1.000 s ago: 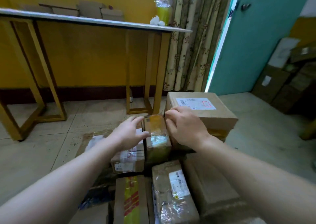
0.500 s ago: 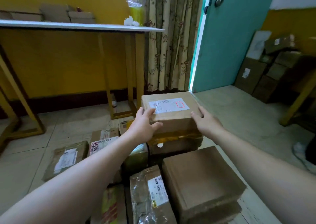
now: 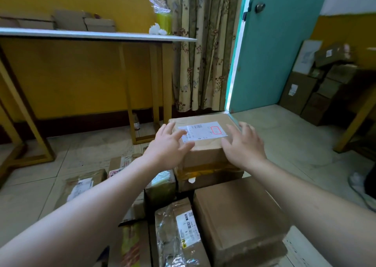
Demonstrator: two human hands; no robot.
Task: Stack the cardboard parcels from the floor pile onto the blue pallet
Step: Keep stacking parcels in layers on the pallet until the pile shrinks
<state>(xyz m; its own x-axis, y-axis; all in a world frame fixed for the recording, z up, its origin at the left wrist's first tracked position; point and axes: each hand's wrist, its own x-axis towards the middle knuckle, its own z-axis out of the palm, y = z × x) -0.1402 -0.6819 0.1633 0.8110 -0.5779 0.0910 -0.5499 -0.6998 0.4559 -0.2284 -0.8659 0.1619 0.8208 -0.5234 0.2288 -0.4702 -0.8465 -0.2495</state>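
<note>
the floor pile of cardboard parcels (image 3: 179,226) lies on the pale floor tiles (image 3: 284,144), with a big plain brown cardboard box (image 3: 240,216) nearest on my right. at its far end the brown cardboard parcel with a white label (image 3: 205,152) sits on a yellow-taped box (image 3: 209,177). my left hand (image 3: 168,144) and right hand (image 3: 243,144) are over its near top corners, each grip released, fingers spread.

From above, your way down to the labelled parcel (image 3: 205,144) is open. Bare floor (image 3: 295,142) leaves room on its right; smaller parcels (image 3: 162,187) and a plain box (image 3: 240,216) crowd its left and front (no gaps showing). A table leg (image 3: 129,104) stands behind-left.
</note>
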